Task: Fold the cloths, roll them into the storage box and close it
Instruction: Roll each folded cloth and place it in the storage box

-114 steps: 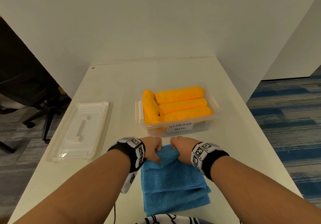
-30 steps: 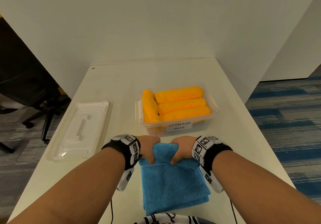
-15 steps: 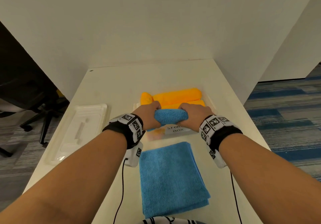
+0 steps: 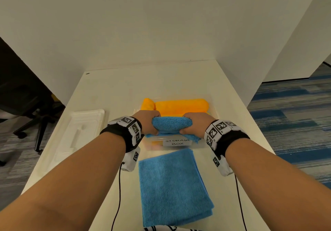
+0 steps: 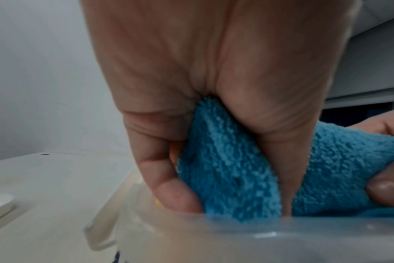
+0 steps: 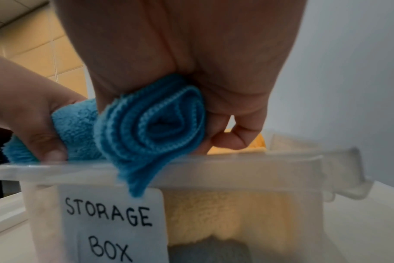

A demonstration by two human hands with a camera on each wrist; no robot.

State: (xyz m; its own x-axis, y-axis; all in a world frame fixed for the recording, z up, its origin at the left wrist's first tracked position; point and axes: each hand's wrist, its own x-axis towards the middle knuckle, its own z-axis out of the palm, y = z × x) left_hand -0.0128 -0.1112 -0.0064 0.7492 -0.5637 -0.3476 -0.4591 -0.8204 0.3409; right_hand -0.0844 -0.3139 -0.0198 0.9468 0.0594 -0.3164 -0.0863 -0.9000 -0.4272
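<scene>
Both hands, left (image 4: 149, 124) and right (image 4: 195, 123), grip blue roll (image 4: 169, 125) over box (image 4: 200, 145) front rim; folded cloth (image 4: 172, 186) near box; lid (image 4: 78, 130) left of box.

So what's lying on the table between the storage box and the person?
A folded blue cloth lies flat on the table, just in front of the storage box. The head view shows it.

The rolled blue cloth (image 4: 169, 125) has left the folded blue cloths (image 4: 172, 186) on the counter and moved toward 12 o'clock. Now the left hand (image 4: 147, 124) and the right hand (image 4: 195, 125) hold it over the near rim of the storage box (image 6: 214, 169), with one loose corner hanging over the label.
</scene>
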